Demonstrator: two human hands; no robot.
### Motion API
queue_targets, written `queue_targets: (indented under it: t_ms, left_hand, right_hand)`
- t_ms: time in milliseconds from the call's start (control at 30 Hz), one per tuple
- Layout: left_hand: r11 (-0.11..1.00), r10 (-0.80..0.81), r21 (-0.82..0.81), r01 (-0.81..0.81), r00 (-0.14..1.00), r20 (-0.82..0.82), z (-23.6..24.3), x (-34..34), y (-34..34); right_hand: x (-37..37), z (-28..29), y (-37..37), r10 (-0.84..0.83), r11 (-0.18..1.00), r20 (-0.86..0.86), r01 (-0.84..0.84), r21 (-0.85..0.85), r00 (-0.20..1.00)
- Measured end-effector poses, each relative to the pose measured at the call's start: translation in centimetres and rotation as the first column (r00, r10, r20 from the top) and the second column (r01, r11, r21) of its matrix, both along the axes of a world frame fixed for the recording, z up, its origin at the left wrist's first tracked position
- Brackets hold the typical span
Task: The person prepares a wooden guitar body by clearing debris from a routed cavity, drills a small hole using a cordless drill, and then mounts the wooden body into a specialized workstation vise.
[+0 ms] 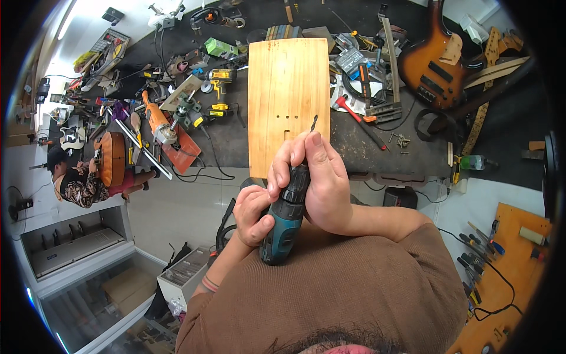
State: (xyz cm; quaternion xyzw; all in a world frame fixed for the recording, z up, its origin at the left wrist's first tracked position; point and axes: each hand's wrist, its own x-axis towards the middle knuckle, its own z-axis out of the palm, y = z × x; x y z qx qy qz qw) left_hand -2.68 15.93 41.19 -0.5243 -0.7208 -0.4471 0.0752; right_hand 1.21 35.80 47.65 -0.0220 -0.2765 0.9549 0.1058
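Observation:
A teal and black cordless drill (pixel 285 232) is upright against my body, a thin drill bit (pixel 314 123) pointing away from me. My right hand (pixel 326 180) is closed around the chuck end, thumb and fingers pinched at the base of the bit. My left hand (pixel 250 215) grips the drill's body lower down. Beyond my hands a pale wooden board (pixel 288 79) lies on the dark workbench (pixel 356 141), with three small holes in a row and a short slot below them.
A yellow drill (pixel 219 88), an orange power tool (pixel 154 115), a red-handled hammer (pixel 354 116) and loose screws (pixel 402 140) lie around the board. A sunburst guitar (pixel 433 68) rests back right. At far left a person (pixel 79 183) holds an acoustic guitar. An orange panel (pixel 507 277) holds hand tools.

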Motion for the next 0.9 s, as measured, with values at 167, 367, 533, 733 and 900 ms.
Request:
queue_targets:
  t_ms: [167, 367, 533, 733, 900]
  left_hand:
    - [1.000, -0.019, -0.010, 0.019, 1.000, 0.016, -0.17, -0.08, -0.23]
    - [1.000, -0.015, 0.020, 0.014, 0.999, 0.031, 0.18, -0.18, 0.32]
    - [1.000, -0.011, 0.006, 0.011, 0.999, 0.049, 0.16, -0.23, 0.27]
    - [1.000, -0.024, 0.003, 0.024, 0.999, 0.042, 0.25, -0.45, 0.21]
    - [0.999, -0.032, 0.014, 0.031, 0.999, 0.029, -0.54, -0.69, -0.04]
  right_hand:
    - [0.07, 0.22, 0.06, -0.003, 1.000, 0.023, 0.004, -0.012, 1.000]
    - [-0.02, 0.33, 0.20, -0.010, 1.000, 0.044, 0.010, 0.001, 0.999]
    - [-0.09, 0.06, -0.01, -0.018, 1.000, 0.034, 0.018, -0.010, 0.999]
    - [-0.26, -0.17, -0.18, -0.018, 1.000, 0.005, 0.018, -0.010, 1.000]
    - [-0.62, -0.26, -0.11, 0.000, 1.000, -0.004, 0.000, -0.004, 1.000]
